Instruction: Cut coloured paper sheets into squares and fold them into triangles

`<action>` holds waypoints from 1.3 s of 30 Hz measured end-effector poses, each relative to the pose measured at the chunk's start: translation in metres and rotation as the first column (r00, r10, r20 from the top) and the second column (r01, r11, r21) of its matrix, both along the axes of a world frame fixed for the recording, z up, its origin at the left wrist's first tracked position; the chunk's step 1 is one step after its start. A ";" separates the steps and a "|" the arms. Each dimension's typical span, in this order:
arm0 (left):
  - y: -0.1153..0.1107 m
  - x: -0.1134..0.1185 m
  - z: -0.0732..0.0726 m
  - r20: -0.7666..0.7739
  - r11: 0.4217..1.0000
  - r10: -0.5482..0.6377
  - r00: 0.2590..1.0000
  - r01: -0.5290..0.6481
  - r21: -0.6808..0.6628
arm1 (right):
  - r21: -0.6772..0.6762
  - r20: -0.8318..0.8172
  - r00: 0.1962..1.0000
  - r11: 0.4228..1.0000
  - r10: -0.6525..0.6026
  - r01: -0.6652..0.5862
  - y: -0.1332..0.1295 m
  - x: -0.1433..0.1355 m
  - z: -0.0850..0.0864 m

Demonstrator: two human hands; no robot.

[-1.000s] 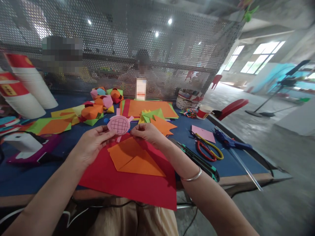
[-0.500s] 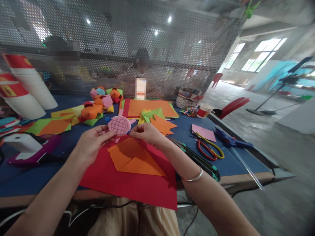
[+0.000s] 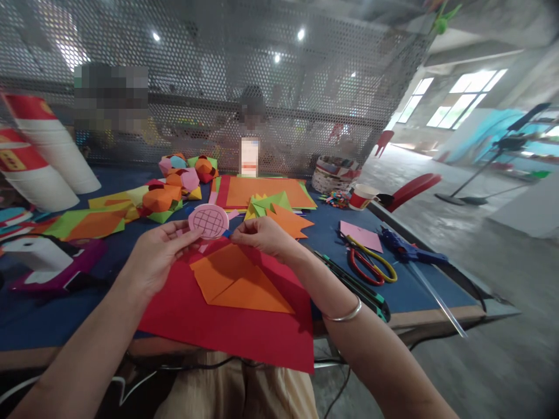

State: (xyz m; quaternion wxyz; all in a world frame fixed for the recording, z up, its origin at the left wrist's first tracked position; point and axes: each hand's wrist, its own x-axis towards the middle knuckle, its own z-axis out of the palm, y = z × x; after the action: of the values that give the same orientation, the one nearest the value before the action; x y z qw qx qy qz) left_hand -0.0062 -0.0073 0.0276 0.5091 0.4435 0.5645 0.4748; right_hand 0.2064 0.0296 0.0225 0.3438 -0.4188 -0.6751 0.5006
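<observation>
pink disc (image 3: 208,222) pinched between thumb and fingers of left hand (image 3: 162,250), barely open.

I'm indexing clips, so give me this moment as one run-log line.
left hand: holds pink grid-marked disc | right hand: fingers pinched at small blue piece beside disc | below: folded orange paper on red sheet

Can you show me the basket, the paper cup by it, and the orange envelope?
basket (image 3: 334,176): head view, woven side
paper cup (image 3: 361,201): head view, red band
orange envelope (image 3: 244,286): head view, front
</observation>
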 end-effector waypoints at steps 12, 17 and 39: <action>-0.006 0.007 0.009 0.042 0.999 0.038 0.998 -0.037 -0.003 | -0.007 -0.004 1.000 1.000 0.023 -0.023 0.000 0.001 0.003; -0.011 0.010 0.012 0.077 0.999 0.049 0.996 -0.047 -0.021 | -0.024 0.002 1.000 0.999 0.021 -0.021 0.000 0.000 0.004; -0.007 0.001 -0.001 -0.009 0.986 -0.103 0.995 0.104 0.128 | 0.045 0.032 0.999 0.999 -0.019 0.017 -0.005 -0.001 0.013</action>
State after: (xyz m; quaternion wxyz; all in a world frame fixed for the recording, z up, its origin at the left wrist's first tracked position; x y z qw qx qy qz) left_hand -0.0054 -0.0141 0.0265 0.5027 0.5047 0.5097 0.4825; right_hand 0.2050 0.0245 0.0358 0.3467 -0.4252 -0.6876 0.4756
